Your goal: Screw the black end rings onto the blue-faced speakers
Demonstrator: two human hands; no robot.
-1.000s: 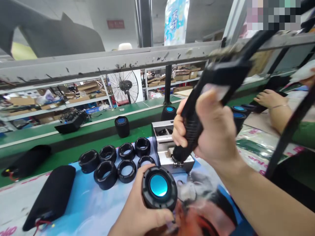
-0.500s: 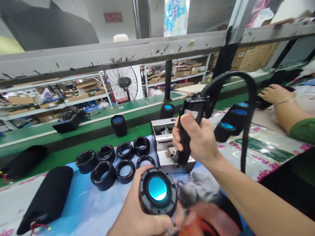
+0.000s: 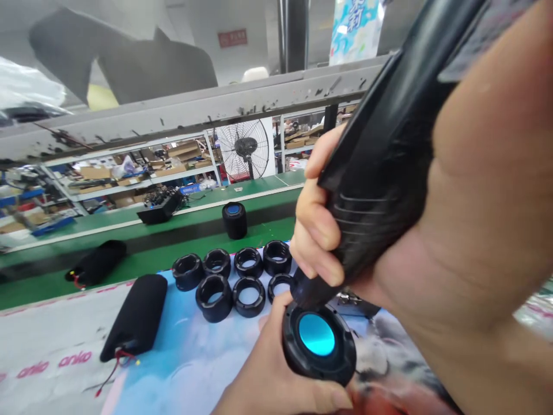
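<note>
My left hand (image 3: 276, 374) is wrapped around a round black speaker (image 3: 317, 334) with a shiny blue centre facing up. In my right hand (image 3: 470, 213) is a black electric screwdriver (image 3: 380, 178), tilted, its nose down at the far-left part of the speaker's rim. The bit and any screw are hidden there. Just beyond my left hand stand several black plastic rings (image 3: 216, 314) on a blue printed mat (image 3: 173, 369). Behind my right hand a metal device (image 3: 356, 305) is mostly covered.
A black cloth-covered tube (image 3: 138, 317) with red wires lies on the left, another (image 3: 99, 262) behind it. A finished-looking black speaker (image 3: 234, 225) stands on the green bench (image 3: 268, 227). Farther back are a fan (image 3: 245, 150), loaded shelves and a grey beam (image 3: 173, 118).
My right hand has brought the electric screwdriver from above the metal device to the speaker's rim, closer to the camera. The view has shifted, so the background sits farther right.
</note>
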